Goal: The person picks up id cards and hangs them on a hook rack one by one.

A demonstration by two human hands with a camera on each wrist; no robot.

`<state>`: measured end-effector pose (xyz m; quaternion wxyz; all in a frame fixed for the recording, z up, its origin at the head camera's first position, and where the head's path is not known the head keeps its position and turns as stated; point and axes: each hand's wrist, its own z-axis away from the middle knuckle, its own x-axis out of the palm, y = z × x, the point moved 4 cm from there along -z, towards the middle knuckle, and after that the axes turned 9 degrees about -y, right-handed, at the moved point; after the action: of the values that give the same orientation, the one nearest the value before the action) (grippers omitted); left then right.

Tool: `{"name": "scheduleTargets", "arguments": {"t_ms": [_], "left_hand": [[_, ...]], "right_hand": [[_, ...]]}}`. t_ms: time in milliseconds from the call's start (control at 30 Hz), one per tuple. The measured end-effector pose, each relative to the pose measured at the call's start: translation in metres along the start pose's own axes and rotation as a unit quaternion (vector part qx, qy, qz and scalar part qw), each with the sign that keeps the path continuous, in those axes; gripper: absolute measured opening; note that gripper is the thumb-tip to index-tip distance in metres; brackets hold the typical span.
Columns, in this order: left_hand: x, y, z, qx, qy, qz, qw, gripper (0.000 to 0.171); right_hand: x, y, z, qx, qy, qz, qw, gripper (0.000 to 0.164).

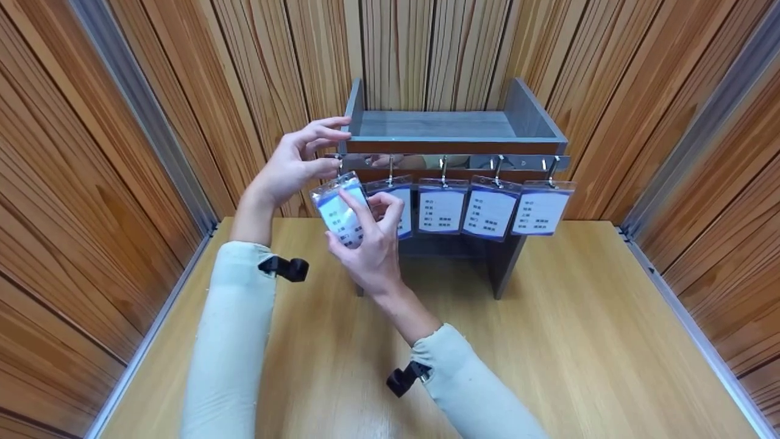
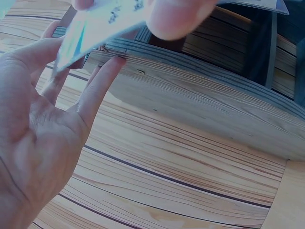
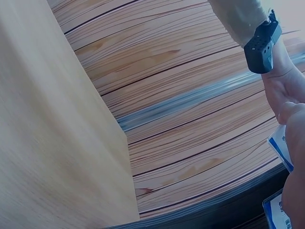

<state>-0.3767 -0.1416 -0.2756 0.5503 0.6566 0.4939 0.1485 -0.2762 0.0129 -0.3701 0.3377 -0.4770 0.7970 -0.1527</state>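
My right hand (image 1: 375, 250) pinches a clear-sleeved ID badge (image 1: 336, 210), white with blue bands, at the left end of a metal hook rail (image 1: 469, 162). Its index finger lies across the badge's front and the thumb is at the lower edge. The badge tilts, with its top close below the leftmost hook (image 1: 339, 163). My left hand (image 1: 283, 167) reaches to the rack's left end, thumb by that hook and the other fingers fairly straight against the side panel. In the left wrist view, the badge (image 2: 112, 24) partly covers those fingers.
Several similar badges hang from hooks to the right, the nearest badge (image 1: 402, 222) partly behind my right hand. The grey wooden rack (image 1: 451, 125) has an open-topped tray above the rail. It stands on a wooden table (image 1: 585, 341), enclosed by wood-panelled walls (image 1: 701, 91).
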Motion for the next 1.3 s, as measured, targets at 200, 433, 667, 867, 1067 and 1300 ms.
{"name": "scheduleTargets", "arguments": {"t_ms": [200, 433, 667, 867, 1067, 1300], "left_hand": [[0.0008, 0.001, -0.0004, 0.001, 0.0, -0.001, 1.0, 0.041], [0.0012, 0.0005, 0.0003, -0.004, -0.002, -0.002, 1.0, 0.041], [0.0017, 0.0008, 0.0004, 0.0, 0.0, 0.012, 0.9999, 0.04], [0.0014, 0.0015, 0.0001, 0.004, 0.0, 0.008, 1.0, 0.041], [0.0014, 0.0023, -0.0006, 0.008, -0.001, 0.004, 1.0, 0.04], [0.0007, 0.0014, 0.0008, 0.004, 0.003, 0.004, 1.0, 0.041]], "right_hand": [[0.0026, 0.0012, -0.0004, 0.001, 0.002, 0.004, 1.0, 0.064], [0.0034, 0.0015, 0.0027, 0.008, 0.01, 0.005, 1.0, 0.064], [0.0049, 0.0019, 0.0019, 0.009, 0.016, 0.007, 1.0, 0.065], [0.0061, 0.0004, -0.0001, 0.01, 0.013, 0.007, 1.0, 0.064], [0.0055, 0.0036, -0.0004, 0.019, 0.016, 0.005, 1.0, 0.066], [0.0069, 0.0009, -0.0014, 0.036, 0.01, 0.004, 0.999, 0.065]]}}
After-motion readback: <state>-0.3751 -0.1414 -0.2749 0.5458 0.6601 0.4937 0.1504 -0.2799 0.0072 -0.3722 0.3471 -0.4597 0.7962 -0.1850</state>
